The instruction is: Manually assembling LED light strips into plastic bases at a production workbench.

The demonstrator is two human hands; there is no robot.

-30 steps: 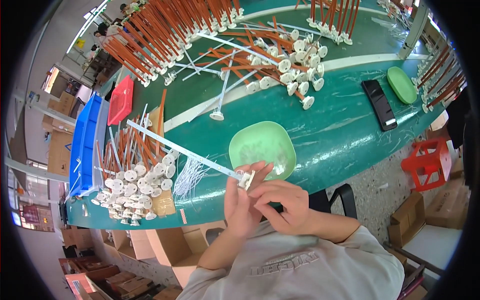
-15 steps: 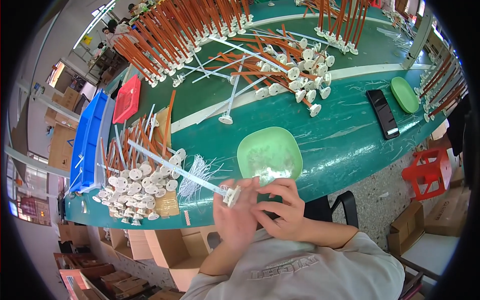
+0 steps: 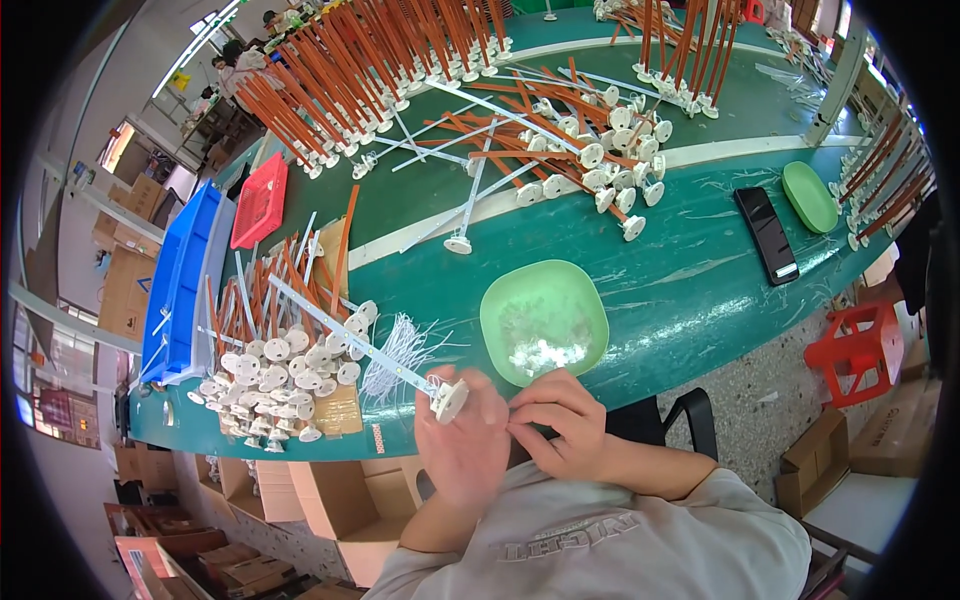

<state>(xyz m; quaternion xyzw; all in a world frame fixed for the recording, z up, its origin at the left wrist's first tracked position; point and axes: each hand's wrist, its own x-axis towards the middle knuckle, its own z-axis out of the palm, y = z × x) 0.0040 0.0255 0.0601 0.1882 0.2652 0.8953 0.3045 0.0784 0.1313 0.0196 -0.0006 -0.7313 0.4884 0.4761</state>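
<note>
You have drawn both hands nearer your chest; your left hand (image 3: 462, 440) grips the white rod (image 3: 352, 338) at its disc, right hand (image 3: 556, 420) pinching beside it, below the green bowl (image 3: 543, 318).

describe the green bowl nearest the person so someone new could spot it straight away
On the long green table, look at the near edge just above the person's right hand. The green bowl sits there, rounded-square, with small white bits inside. Unlike the flatter green dish by the black phone, it is closer and larger.

Glossy green plastic bowl (image 3: 543, 318) on a shiny, wrinkled green film table cover (image 3: 690, 290).
</note>
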